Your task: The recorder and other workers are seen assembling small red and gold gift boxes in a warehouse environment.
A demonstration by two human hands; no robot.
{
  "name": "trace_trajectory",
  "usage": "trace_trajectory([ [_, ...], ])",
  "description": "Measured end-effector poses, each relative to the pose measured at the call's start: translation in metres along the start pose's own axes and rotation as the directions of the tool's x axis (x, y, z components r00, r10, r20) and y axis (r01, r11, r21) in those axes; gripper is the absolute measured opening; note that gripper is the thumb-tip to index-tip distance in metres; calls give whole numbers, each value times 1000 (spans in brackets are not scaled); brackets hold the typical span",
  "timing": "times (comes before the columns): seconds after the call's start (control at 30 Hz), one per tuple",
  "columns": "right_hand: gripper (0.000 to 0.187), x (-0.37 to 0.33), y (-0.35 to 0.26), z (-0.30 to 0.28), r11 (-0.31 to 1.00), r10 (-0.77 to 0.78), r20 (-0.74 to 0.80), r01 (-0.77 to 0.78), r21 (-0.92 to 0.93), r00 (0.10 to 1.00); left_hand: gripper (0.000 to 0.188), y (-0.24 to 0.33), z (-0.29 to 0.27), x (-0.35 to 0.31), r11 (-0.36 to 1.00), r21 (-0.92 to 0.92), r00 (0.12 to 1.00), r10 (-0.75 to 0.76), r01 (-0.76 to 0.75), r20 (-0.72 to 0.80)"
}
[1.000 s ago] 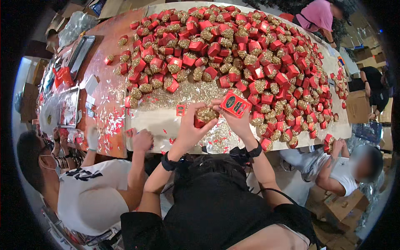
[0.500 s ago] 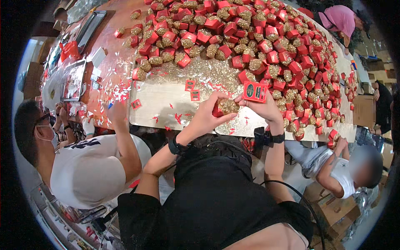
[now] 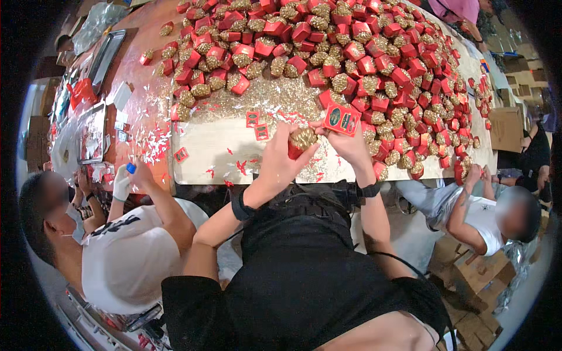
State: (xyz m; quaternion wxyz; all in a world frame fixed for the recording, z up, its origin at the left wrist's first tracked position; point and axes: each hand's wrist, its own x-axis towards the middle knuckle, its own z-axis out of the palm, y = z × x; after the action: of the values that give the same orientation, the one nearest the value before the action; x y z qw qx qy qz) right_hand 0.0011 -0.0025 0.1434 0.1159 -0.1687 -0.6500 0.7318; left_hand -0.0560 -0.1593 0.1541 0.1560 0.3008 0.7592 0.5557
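Observation:
My left hand (image 3: 276, 162) is closed round a small ornament (image 3: 304, 139) with a bumpy gold top and a red faceted base. The gold part points up and away from me, and the red base shows below it between thumb and fingers. In my right hand (image 3: 353, 151) is a red printed label sheet (image 3: 342, 119) with dark ovals, gripped near its left edge. The right fingertips are close beside the ornament; whether they touch it I cannot tell. Small red labels (image 3: 261, 132) lie on the pale board (image 3: 205, 137) left of my hands.
A large heap of similar red and gold ornaments (image 3: 363, 64) covers the far and right side. Red and white scraps (image 3: 241, 168) and gold glitter are scattered about. Co-workers sit close on the left (image 3: 134, 251) and right (image 3: 486, 219). Metal trays (image 3: 109, 61) stand far left.
The ornament in my left hand has turned from lying sideways to gold top upward. My right hand still has the label sheet. The whole view has shifted a little.

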Motion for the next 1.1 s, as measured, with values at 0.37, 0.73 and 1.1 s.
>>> trace_trajectory([
  [0.37, 19, -76, 34, -54, 951, -67, -440, -76, -299, 895, 61, -82, -3, 43, 986, 127, 873, -155, 108, 462],
  [0.73, 24, -271, 233, -158, 497, -223, -699, -537, -681, 680, 39, -294, -52, 45, 504, 740, 893, -187, 445, -410],
  [1.1, 29, -127, 198, -82, 429, 858, 16, -699, -573, 513, 46, -263, -25, 65, 542, 663, 856, -303, 517, -419],
])
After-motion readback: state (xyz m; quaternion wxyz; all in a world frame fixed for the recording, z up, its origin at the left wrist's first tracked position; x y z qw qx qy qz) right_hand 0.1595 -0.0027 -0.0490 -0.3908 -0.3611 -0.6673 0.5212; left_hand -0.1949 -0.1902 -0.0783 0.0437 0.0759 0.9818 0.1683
